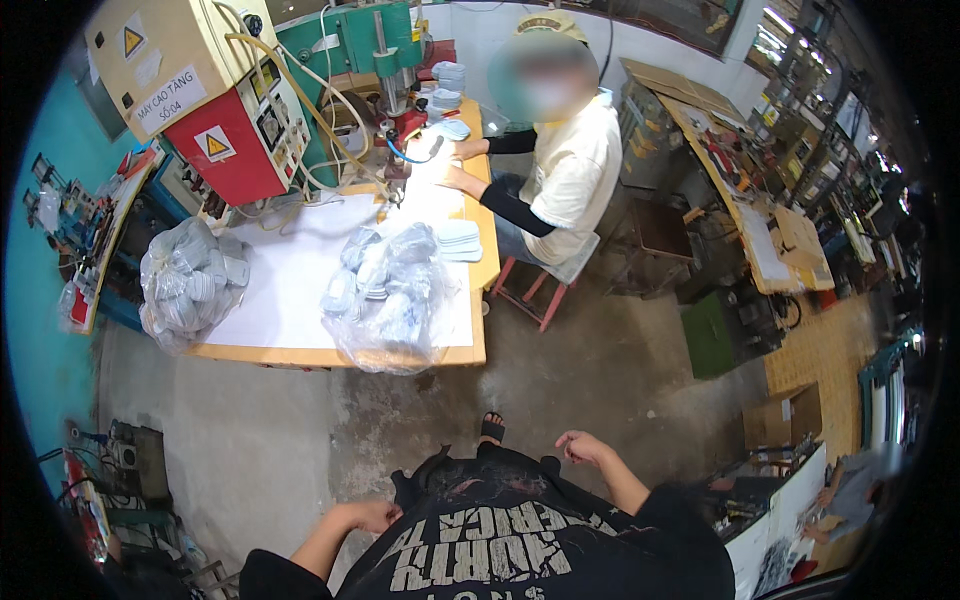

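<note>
My left hand (368, 516) hangs at my hip against my black shirt, fingers curled, holding nothing. My right hand (580, 446) hangs loose at my right side above the concrete floor, fingers half bent and empty. Ahead of me stands a wooden table (330, 355) topped with a white sheet. On it lie two clear plastic bags of grey-blue pads, one bag (388, 290) near the front edge and a smaller bag (190, 280) at the left corner. Both hands are well short of the table.
A seated person in a pale shirt (570, 170) works at the table's far end beside a green press (385, 60) and a red and cream machine (200, 100). A red stool (540, 290), a cluttered workbench (760, 220) and cardboard boxes (785, 415) stand at right.
</note>
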Demonstrator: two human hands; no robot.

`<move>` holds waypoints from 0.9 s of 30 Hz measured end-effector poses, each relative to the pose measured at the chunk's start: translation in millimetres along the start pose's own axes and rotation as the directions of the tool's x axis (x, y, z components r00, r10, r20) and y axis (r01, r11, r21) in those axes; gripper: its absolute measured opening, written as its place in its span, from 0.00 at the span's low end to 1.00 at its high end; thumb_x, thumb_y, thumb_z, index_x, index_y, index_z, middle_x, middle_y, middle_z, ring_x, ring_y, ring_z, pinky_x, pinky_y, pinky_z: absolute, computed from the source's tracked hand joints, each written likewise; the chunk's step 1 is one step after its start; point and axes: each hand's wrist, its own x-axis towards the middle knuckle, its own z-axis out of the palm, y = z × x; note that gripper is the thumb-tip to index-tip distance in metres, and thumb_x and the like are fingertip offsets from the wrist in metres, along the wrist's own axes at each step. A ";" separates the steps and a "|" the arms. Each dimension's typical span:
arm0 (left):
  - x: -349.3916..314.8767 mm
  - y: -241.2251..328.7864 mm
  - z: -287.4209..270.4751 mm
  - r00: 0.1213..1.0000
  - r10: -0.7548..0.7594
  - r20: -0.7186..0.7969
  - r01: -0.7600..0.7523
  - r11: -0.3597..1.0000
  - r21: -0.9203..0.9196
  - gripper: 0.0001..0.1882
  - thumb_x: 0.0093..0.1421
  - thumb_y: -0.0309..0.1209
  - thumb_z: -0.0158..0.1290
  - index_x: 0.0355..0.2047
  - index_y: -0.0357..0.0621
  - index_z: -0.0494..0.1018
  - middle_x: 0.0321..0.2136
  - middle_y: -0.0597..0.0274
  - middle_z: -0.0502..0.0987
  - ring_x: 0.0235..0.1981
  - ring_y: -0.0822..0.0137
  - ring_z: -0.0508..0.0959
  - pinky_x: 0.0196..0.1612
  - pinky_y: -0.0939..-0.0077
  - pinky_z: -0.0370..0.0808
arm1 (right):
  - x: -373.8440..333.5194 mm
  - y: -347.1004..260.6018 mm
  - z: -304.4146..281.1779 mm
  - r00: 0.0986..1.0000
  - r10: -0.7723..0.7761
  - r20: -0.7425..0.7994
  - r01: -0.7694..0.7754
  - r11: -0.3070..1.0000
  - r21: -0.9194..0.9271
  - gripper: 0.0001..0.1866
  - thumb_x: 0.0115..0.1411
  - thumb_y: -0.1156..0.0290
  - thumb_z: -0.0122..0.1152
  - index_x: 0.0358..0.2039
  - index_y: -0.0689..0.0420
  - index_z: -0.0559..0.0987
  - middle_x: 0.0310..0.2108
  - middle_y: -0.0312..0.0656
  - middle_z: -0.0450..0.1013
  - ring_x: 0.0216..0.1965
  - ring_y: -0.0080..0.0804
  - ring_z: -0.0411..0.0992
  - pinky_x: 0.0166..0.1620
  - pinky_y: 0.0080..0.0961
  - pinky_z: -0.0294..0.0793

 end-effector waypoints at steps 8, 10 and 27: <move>-14.4 3.5 14.1 0.969 -0.118 -0.217 -0.024 0.830 -0.558 0.10 0.63 0.28 0.46 0.37 0.39 0.77 0.29 0.69 0.76 0.33 0.75 0.71 0.40 0.76 0.70 | -61.3 -125.7 -35.8 0.831 0.039 0.555 0.121 0.961 -0.248 0.11 0.56 0.76 0.54 0.40 0.55 0.78 0.27 0.31 0.71 0.29 0.20 0.69 0.33 0.22 0.73; -22.8 19.0 2.9 0.958 -0.169 -0.230 0.017 0.838 -0.545 0.11 0.62 0.25 0.44 0.38 0.39 0.77 0.29 0.71 0.75 0.33 0.75 0.70 0.40 0.78 0.70 | -62.8 -132.2 -35.0 0.812 0.054 0.582 0.107 0.965 -0.239 0.08 0.57 0.76 0.54 0.37 0.55 0.78 0.26 0.28 0.69 0.29 0.19 0.66 0.34 0.22 0.72; -42.7 -19.2 -70.8 0.991 -0.059 -0.121 -0.021 0.822 -0.570 0.22 0.55 0.39 0.64 0.46 0.37 0.79 0.38 0.65 0.83 0.39 0.72 0.76 0.47 0.75 0.73 | -83.2 -208.7 -4.3 0.841 -0.115 0.528 0.402 0.786 -0.469 0.17 0.59 0.61 0.60 0.43 0.60 0.77 0.35 0.43 0.78 0.35 0.32 0.72 0.41 0.31 0.71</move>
